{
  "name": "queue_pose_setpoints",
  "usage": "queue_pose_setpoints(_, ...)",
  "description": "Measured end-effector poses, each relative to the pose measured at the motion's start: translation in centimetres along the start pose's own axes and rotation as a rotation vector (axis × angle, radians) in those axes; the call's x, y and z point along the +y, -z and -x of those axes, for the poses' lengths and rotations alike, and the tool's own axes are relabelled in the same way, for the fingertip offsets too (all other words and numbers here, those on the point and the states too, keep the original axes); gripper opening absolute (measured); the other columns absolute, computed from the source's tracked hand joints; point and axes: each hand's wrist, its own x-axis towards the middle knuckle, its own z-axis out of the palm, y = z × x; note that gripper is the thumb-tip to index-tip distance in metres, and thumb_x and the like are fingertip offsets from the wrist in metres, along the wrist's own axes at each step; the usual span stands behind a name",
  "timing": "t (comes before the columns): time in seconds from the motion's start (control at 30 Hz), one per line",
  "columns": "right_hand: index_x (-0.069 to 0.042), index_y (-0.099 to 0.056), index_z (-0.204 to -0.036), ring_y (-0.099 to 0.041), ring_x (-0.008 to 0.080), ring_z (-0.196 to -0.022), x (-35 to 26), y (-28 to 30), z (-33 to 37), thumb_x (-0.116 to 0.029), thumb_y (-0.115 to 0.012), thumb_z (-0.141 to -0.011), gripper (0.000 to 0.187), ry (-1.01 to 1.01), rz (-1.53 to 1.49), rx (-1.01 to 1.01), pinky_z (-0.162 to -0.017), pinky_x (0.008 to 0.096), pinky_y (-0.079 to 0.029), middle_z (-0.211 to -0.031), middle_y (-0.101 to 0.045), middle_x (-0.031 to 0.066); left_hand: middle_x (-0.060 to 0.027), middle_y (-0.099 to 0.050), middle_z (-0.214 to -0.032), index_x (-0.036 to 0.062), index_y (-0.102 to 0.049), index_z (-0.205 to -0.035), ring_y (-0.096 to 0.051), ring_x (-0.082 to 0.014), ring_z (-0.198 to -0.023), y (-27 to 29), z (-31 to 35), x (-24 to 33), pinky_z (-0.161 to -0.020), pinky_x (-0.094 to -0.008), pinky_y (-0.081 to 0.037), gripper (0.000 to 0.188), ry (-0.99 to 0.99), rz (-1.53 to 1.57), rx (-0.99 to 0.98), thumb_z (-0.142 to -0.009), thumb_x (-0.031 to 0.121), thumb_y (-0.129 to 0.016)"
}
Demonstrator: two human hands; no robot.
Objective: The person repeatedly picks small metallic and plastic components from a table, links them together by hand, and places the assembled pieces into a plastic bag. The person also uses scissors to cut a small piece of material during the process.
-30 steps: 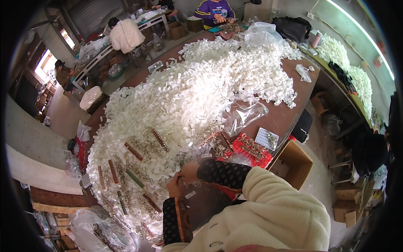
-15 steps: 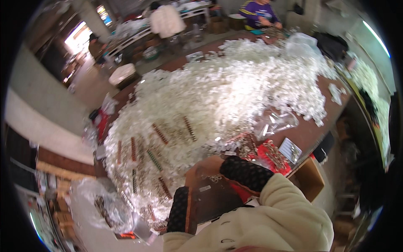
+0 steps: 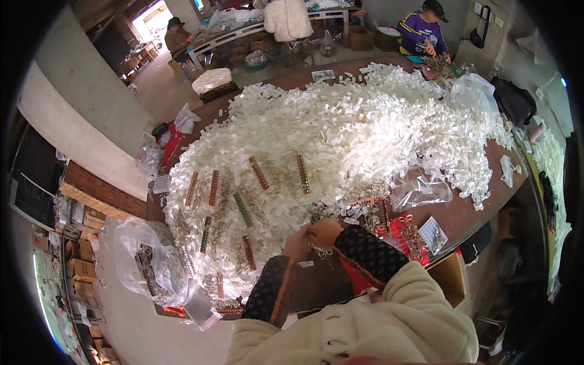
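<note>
My left hand and my right hand are drawn together at the near edge of a big heap of small white tags or packets. Both look closed, fingers curled inward toward each other. What they grip is hidden behind their backs. Just under them, silvery metal pieces lie on the dark brown tabletop, beside a small white label. Brown strips of metal pieces and a green strip rest on the heap to the left.
Right of my hands lie a red bag with metal pieces, a white card and a clear plastic bag. An open cardboard box stands below the table edge. A person in purple works at the far right.
The whole view has shifted, so the table and heap sit further right and are sharper. My hands stay close together at the heap's near edge.
</note>
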Motion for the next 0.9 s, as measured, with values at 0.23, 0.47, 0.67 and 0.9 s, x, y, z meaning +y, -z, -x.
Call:
queue_pose_setpoints(0.23,-0.008,-0.064,-0.078,-0.062,0.0402,-0.069,0.4,-1.4,0.1,-0.031,-0.054,-0.081,0.025,0.044,0.025,0.135,-0.064,0.0523,-0.048,-0.07,-0.064,0.016,-0.0241,-0.065,-0.093,0.0065,-0.056,-0.123,-0.061,-0.0448,-0.088,-0.5,0.3,-0.4,-0.07,-0.0466,-0.05,0.036,0.001,-0.049,0.031,-0.088,0.015,-0.055)
queue_pose_setpoints(0.47,-0.007,-0.065,-0.077,-0.062,0.0404,-0.068,-1.7,2.9,1.4,-0.029,-0.053,-0.08,0.025,0.153,-0.023,-0.004,-0.063,0.0516,-0.048,-0.069,-0.063,0.0168,-0.0237,-0.064,-0.093,0.0086,-0.057,-0.121,-0.061,-0.0446,-0.087,-0.6,0.2,-0.4,-0.069,-0.0468,-0.05,0.036,0.039,-0.011,0.014,-0.086,0.013,-0.056)
queue_pose_setpoints(0.67,-0.009,-0.065,-0.074,-0.063,0.0393,-0.067,-2.3,2.8,1.6,-0.028,-0.056,-0.078,0.021,0.076,-0.08,0.067,-0.061,0.0502,-0.049,-0.067,-0.062,0.0157,-0.0252,-0.064,-0.089,0.0088,-0.059,-0.121,-0.061,-0.0456,-0.085,-0.8,0.1,-0.8,-0.069,-0.0506,-0.048,0.035,-0.026,-0.071,0.126,-0.088,0.013,-0.05)
queue_pose_setpoints(0.9,-0.007,-0.061,-0.086,-0.062,0.0366,-0.077,-1.0,2.2,1.8,-0.027,-0.054,-0.089,0.021,0.136,-0.18,0.102,-0.068,0.0471,-0.049,-0.081,-0.062,0.0119,-0.0167,-0.064,-0.082,0.0078,-0.048,-0.138,-0.063,-0.0269,-0.071,0.8,0.4,0.1,-0.07,-0.0361,-0.05,0.047,0.146,0.094,0.036,-0.091,0.007,-0.047)
